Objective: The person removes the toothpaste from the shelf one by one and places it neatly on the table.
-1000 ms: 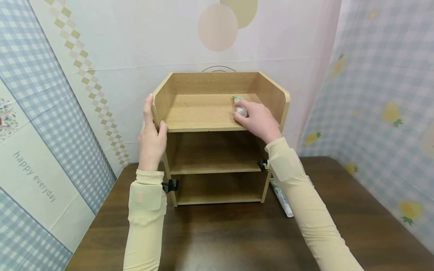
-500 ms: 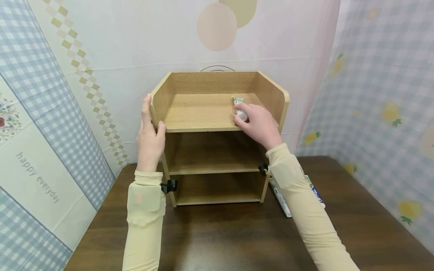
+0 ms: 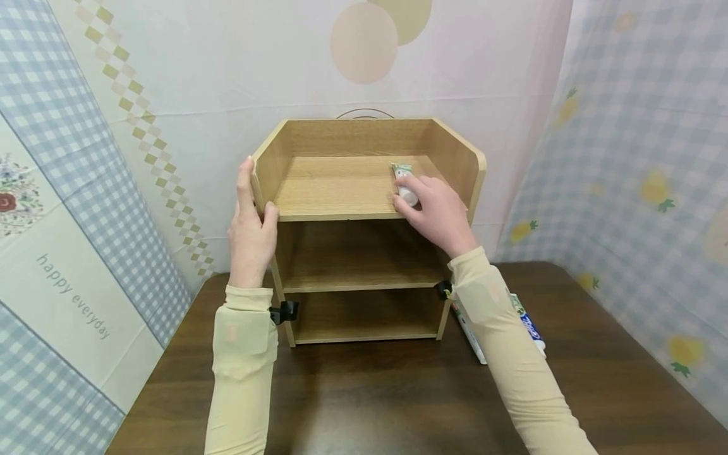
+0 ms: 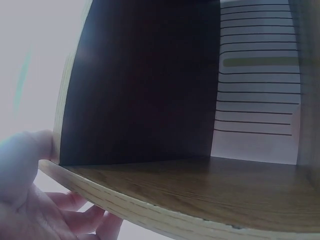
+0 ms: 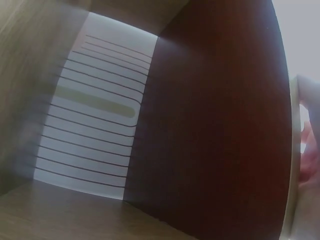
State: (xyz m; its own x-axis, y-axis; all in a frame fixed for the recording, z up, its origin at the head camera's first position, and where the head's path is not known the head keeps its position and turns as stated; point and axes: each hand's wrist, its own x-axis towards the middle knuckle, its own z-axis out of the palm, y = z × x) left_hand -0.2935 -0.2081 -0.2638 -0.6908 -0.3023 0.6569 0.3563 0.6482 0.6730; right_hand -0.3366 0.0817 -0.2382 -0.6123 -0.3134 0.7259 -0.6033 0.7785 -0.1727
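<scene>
A wooden desktop shelf (image 3: 358, 216) with a railed top and two lower levels stands on the table. On its top board, near the right side, lies a small white and green toothpaste tube (image 3: 406, 172), its white cap end toward the front. My right hand (image 3: 435, 208) pinches the tube near the cap between thumb and fingers. The left hand (image 3: 251, 237) grips the left side panel, thumb at the front corner and fingers along the outside. In the left wrist view, the left hand (image 4: 55, 200) wraps the panel's corner. Only part of my right hand (image 5: 310, 155) shows in the right wrist view.
Right of the shelf, on the dark wooden table (image 3: 364, 404), lie a white tube (image 3: 471, 338) and a blue and white toothpaste tube (image 3: 529, 325). The right forearm partly covers both. A patterned curtain (image 3: 227, 69) hangs close behind the shelf.
The right hand has drawn the small tube slightly toward the front of the top board. As the right forearm shifted, the blue and white tube came into view. The left hand keeps its grip.
</scene>
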